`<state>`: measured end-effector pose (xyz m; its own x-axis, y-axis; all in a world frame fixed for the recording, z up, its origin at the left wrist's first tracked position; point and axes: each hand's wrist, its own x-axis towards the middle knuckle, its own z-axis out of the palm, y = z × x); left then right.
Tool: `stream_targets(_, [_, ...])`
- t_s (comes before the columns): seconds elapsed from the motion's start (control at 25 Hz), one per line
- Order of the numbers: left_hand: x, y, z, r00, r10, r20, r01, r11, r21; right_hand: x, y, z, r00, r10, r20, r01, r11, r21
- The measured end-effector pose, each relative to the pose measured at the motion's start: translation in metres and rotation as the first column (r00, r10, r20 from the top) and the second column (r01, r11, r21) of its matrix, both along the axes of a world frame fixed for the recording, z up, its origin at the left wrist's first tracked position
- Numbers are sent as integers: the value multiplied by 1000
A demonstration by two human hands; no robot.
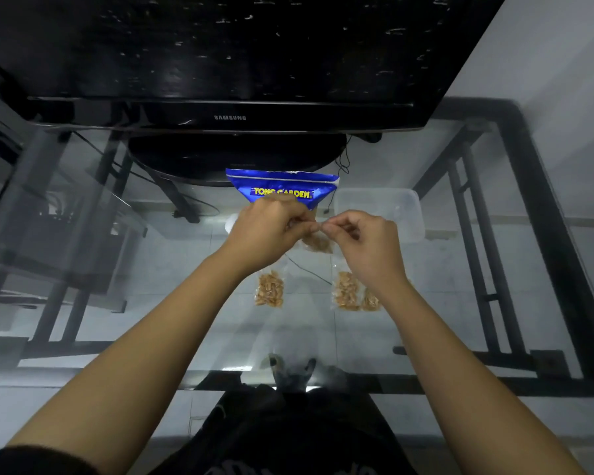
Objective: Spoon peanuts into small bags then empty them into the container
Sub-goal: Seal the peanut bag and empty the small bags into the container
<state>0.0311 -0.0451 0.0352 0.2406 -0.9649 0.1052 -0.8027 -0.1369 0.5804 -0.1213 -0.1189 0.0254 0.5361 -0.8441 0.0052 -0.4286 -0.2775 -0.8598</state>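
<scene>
My left hand (268,231) and my right hand (364,241) meet above the glass table, both pinching the top edge of a small clear bag of peanuts (318,242) that hangs between them. Behind the hands stands a blue peanut packet (282,186). To the right of it sits a clear plastic container (384,207). Filled small bags lie on the glass nearer to me: one on the left (270,289), two side by side on the right (348,291). A white object (232,222) peeks out behind my left hand.
The glass table (151,286) has a dark metal frame (528,234) beneath it. A large black television (230,116) on an oval stand (234,156) fills the far side. Cables run under the glass. My dark clothing shows at the near edge.
</scene>
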Motion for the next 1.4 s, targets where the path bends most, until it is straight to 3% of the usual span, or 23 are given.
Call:
stream_targets(0.16, [6,2,-1,959,-36,280,51,998,-46,0,-4,8,1000,-27,-9,26,996,-84])
stream_targets(0.36, [8,10,-7,955,-22,295,51,995,-91,-6,-5,7,1000,-15,-26,13,999,-49])
stream_targets(0.4, [6,14,-11,982,4,190,17,994,-112,-7,-3,6,1000,-2,-18,2,1000,-9])
stream_targets(0.44, [4,19,-17,999,41,-24,-43,993,-108,-9,-2,5,1000,15,-2,-15,999,42])
stream_targets(0.48, [0,24,-20,947,83,-310,-103,994,-48,-10,-1,3,999,34,28,-36,994,107])
stream_targets(0.52, [-6,28,-25,817,127,-563,-123,991,45,-11,1,2,996,44,72,-56,982,182])
stream_targets(0.56, [-12,33,-34,683,155,-714,-113,988,106,-13,1,-2,992,45,116,-74,963,259])
stream_targets(0.6, [-18,37,-44,628,188,-756,-122,982,143,-15,1,-6,990,49,136,-90,946,312])
stream_targets(0.68, [-33,42,-57,623,293,-726,-213,956,202,-19,-3,-22,993,107,40,-114,946,304])
stream_targets(0.76, [-41,45,-72,678,435,-592,-330,900,284,-28,-8,-47,961,174,-216,-135,973,185])
stream_targets(0.84, [-46,46,-89,781,501,-372,-370,852,370,-38,-13,-75,846,209,-490,-193,978,84])
stream_targets(0.92, [-50,44,-100,811,516,-275,-381,824,420,-43,-14,-97,693,238,-681,-282,958,48])
stream_targets(1.04, [-57,38,-107,840,516,-164,-419,811,408,-41,-15,-110,628,192,-754,-324,946,-29])
stream_targets(1.2, [-57,42,-109,869,492,48,-484,829,280,-38,-16,-106,711,90,-697,-308,932,-193])
stream_targets(1.24, [-57,43,-109,874,486,11,-476,851,222,-40,-16,-104,746,104,-658,-312,927,-207])
stream_targets(1.32, [-55,42,-103,867,436,-243,-399,898,186,-45,-12,-95,822,193,-536,-311,941,-137])
stream_targets(1.4, [-56,37,-91,759,347,-550,-238,936,261,-48,-8,-81,892,257,-372,-272,962,12])
